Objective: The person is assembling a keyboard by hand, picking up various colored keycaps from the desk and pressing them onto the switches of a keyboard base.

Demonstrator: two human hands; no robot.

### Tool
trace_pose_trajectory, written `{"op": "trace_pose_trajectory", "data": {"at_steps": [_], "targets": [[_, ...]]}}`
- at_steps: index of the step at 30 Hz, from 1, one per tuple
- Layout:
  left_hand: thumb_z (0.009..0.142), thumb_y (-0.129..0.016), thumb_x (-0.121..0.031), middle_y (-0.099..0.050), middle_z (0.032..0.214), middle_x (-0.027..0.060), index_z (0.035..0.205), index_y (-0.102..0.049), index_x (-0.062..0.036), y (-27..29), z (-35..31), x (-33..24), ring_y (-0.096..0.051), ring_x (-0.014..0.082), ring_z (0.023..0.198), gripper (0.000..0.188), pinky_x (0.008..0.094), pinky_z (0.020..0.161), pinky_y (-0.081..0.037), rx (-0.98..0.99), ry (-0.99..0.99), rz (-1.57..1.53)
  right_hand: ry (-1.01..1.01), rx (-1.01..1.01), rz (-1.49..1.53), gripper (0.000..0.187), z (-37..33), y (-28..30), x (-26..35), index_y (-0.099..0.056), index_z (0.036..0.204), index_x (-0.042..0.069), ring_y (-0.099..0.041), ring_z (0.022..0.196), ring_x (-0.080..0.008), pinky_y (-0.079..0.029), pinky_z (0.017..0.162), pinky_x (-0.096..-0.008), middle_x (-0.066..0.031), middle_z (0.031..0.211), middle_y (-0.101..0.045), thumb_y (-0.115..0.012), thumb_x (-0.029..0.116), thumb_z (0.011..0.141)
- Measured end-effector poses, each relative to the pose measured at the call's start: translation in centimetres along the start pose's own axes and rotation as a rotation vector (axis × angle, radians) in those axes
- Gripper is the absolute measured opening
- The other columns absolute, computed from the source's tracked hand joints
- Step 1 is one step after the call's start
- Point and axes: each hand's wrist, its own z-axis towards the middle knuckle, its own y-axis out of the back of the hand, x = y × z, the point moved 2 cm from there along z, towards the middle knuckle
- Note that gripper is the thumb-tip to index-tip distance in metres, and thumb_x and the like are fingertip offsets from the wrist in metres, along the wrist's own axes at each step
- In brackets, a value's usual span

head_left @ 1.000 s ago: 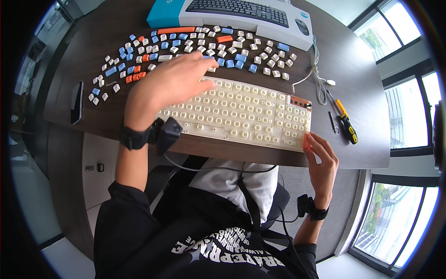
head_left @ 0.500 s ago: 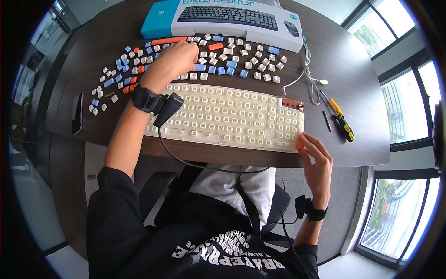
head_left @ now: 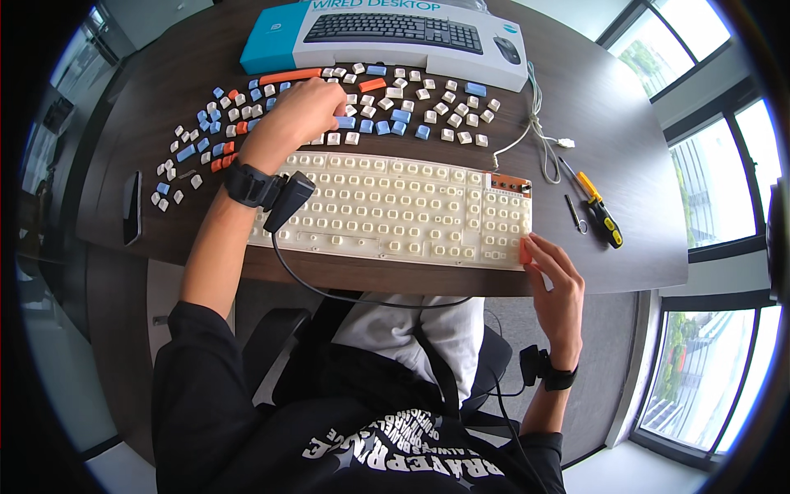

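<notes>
A cream keyboard base (head_left: 395,206) without most of its caps lies along the near edge of the table. At its lower right corner, the fingers of my right hand (head_left: 561,288) close on an orange keycap (head_left: 525,251). Beyond the keyboard, my left hand (head_left: 303,113) reaches in among loose white, blue and orange keycaps (head_left: 398,115). Its fingers are curled downward, and the tips are hidden, so what they hold cannot be seen. A long orange keycap (head_left: 290,76) lies just past this hand.
Along the back stands a white and turquoise keyboard box (head_left: 485,70). A pale coiled cable (head_left: 535,119) lies to the right, near a yellow and black screwdriver (head_left: 601,210) and a small dark tool with a ring (head_left: 574,214). A phone (head_left: 132,207) rests at the left edge.
The whole view has shifted slightly. My left hand has come a little nearer to me over the loose keycaps. My right hand stays on the orange keycap at the keyboard's corner.
</notes>
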Motion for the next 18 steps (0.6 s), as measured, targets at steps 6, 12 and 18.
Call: {"op": "trace_pose_trajectory", "data": {"at_steps": [6, 12, 18], "targets": [[0.089, -0.075, -0.013, -0.067, 0.092, 0.0126, 0.104, -0.068, -0.0001, 4.1, -3.6, -2.9, -0.068, 0.0287, 0.090, 0.020, 0.0403, 0.081, -0.052, -0.175, 0.080, -0.092, 0.019, 0.002, -0.017, 0.035, 0.0, 0.2, 0.2, -0.075, 0.121, 0.004, -0.070, 0.112, -0.0313, -0.059, 0.095, -0.0395, -0.0124, 0.126, -0.072, -0.071, -0.007, 0.087], [0.092, -0.074, -0.012, -0.071, 0.091, 0.0114, 0.097, -0.065, -0.0017, 5.3, -9.9, -11.1, -0.071, 0.0253, 0.080, 0.015, 0.0400, 0.073, -0.055, -0.207, 0.028, -0.445, 0.068, -0.031, -0.086, 0.044, 0.7, 0.8, 2.8, -0.071, 0.128, 0.008, -0.066, 0.116, -0.0330, -0.058, 0.095, -0.0411, -0.0128, 0.132, -0.068, -0.074, -0.003, 0.085], [0.084, -0.079, -0.008, -0.071, 0.087, 0.0109, 0.095, -0.061, -0.0016, 1.2, -13.0, -16.1, -0.071, 0.0266, 0.078, 0.022, 0.0389, 0.070, -0.055, -0.107, -0.138, -0.705, 0.090, 0.079, 0.303, 0.057, 1.6, -0.3, 8.2, -0.062, 0.140, 0.005, -0.072, 0.109, -0.0313, -0.059, 0.090, -0.0397, -0.0158, 0.128, -0.067, -0.076, -0.003, 0.085]]}}
